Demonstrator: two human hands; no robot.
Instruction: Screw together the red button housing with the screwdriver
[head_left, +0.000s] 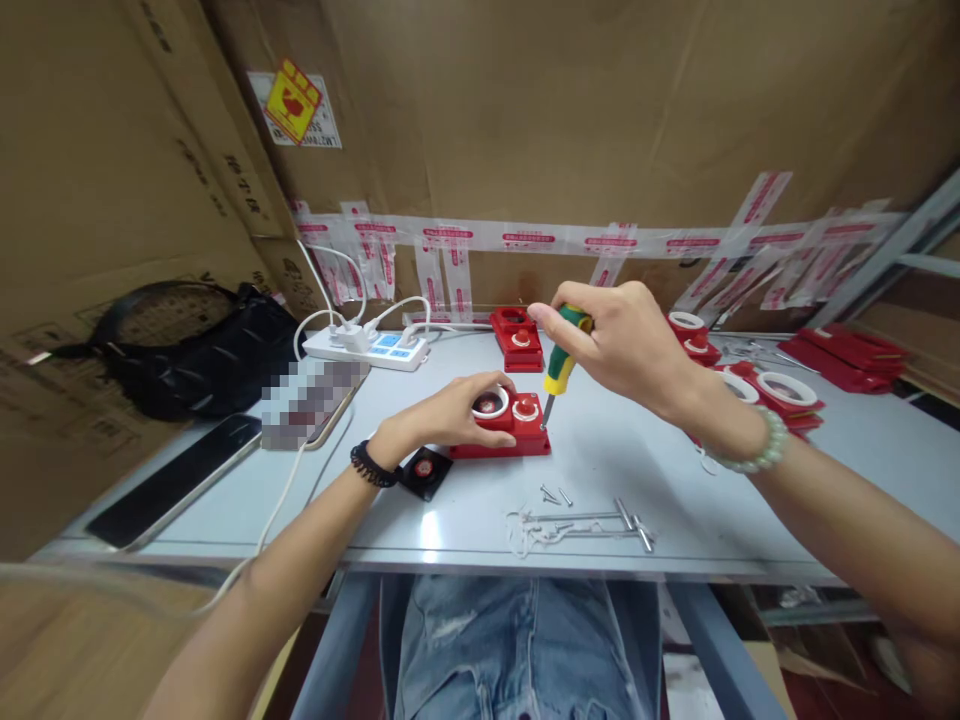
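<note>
The right hand [615, 345] is clamped on a screwdriver [564, 362], held near upright, tip down at the right rear corner of the red plate [504, 428]. The left hand [450, 412] is closed over the plate's left side, mid-table [645, 470].
</note>
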